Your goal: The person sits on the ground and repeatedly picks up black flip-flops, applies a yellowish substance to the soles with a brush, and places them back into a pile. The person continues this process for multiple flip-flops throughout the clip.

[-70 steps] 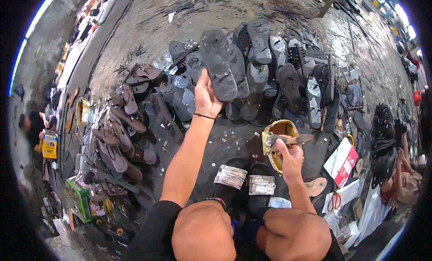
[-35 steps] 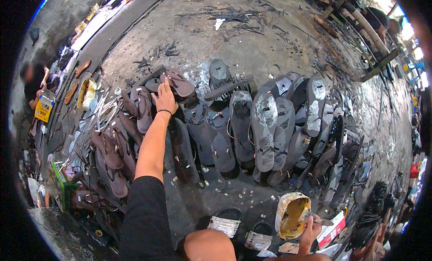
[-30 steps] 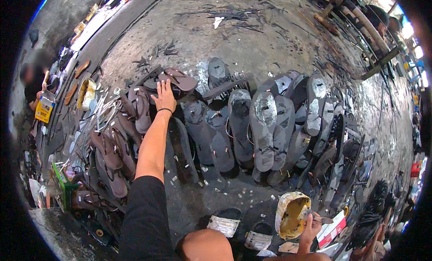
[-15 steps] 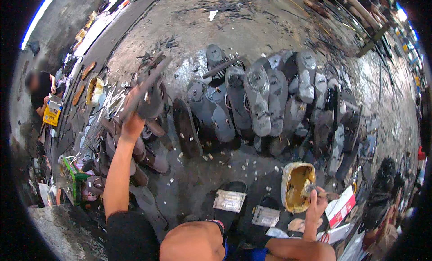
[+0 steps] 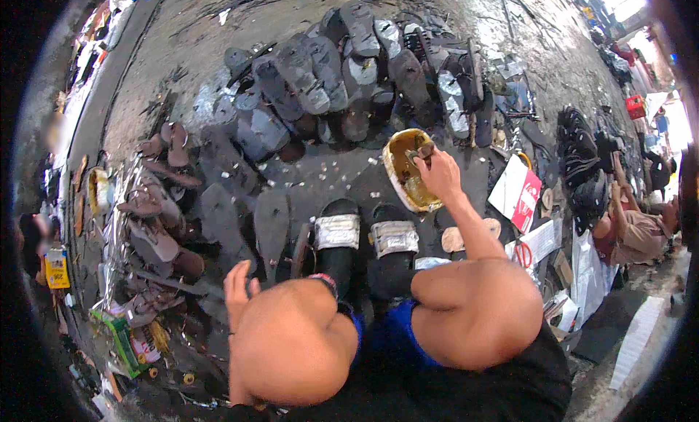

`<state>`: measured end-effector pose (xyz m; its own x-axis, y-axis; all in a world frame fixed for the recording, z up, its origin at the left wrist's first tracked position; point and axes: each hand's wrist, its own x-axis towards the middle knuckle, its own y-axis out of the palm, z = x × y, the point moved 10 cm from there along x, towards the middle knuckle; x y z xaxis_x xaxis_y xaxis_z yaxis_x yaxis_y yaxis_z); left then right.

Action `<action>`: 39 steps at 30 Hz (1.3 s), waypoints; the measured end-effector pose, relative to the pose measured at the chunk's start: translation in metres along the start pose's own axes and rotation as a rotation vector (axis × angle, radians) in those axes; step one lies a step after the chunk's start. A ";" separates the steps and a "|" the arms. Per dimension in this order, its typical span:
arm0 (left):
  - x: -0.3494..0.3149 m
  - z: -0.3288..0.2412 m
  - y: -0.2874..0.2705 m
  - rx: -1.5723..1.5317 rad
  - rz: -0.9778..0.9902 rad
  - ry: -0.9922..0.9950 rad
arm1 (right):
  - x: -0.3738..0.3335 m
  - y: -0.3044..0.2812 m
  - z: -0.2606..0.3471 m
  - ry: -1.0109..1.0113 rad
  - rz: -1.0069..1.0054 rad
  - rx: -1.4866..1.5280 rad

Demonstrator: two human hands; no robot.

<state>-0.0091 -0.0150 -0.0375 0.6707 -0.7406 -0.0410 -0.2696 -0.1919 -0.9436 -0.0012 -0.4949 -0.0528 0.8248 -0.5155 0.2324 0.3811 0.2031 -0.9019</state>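
My right hand point(image 5: 441, 176) is closed around a short brush-like tool point(image 5: 422, 154), its end dipped inside a cream-rimmed tub point(image 5: 394, 176) with amber, glue-like residue. The tool's tip is partly hidden by the tub's contents. Beside my left knee, my left hand point(image 5: 237, 292) is held low with fingers apart and nothing visible in it; the knee covers part of it. Just beyond that hand lie dark flat soles point(image 5: 272, 229), point(image 5: 224, 222) side by side on the floor. A cluster of brown-grey strapped sandals point(image 5: 154, 222) sits to their left.
Many dark soles point(image 5: 298, 69) lie in overlapping rows ahead. A red-and-white carton piece point(image 5: 518, 192) and red-handled scissors point(image 5: 522, 254) are at right. A green-edged box point(image 5: 125, 343) stands lower left. Another person point(image 5: 637, 229) sits far right; one more point(image 5: 33, 247) is far left.
My left hand has let go of the dark footwear it held up and dropped back beside my knee. My right hand still holds the tool at the tub. The view has turned rightward.
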 end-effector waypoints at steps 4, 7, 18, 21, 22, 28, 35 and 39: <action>-0.062 -0.062 0.029 -0.237 0.176 -0.073 | -0.013 -0.023 0.024 0.146 0.000 0.254; -0.068 -0.078 0.046 -0.362 0.233 -0.079 | -0.048 -0.030 -0.010 0.195 0.426 -0.102; 0.050 -0.037 0.004 0.017 -0.106 -0.089 | -0.090 -0.046 -0.012 0.201 0.188 0.342; 0.090 -0.008 0.006 0.206 -0.220 -0.146 | -0.096 -0.024 -0.018 0.189 0.351 0.115; 0.095 0.004 0.012 0.227 -0.239 -0.175 | -0.092 -0.032 -0.011 0.350 0.437 0.223; 0.086 0.033 0.021 0.131 -0.184 -0.381 | -0.099 -0.039 -0.010 0.329 0.385 0.346; 0.099 0.046 0.070 -0.198 0.155 -0.229 | -0.124 0.012 -0.007 0.262 0.869 0.368; 0.130 0.050 0.098 -0.164 0.391 -0.001 | -0.100 0.003 0.022 0.575 0.689 1.088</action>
<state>0.0863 -0.0983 -0.1515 0.4970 -0.7773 -0.3858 -0.6102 0.0030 -0.7922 -0.0732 -0.4241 -0.0702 0.7927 -0.2596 -0.5515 0.3224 0.9464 0.0180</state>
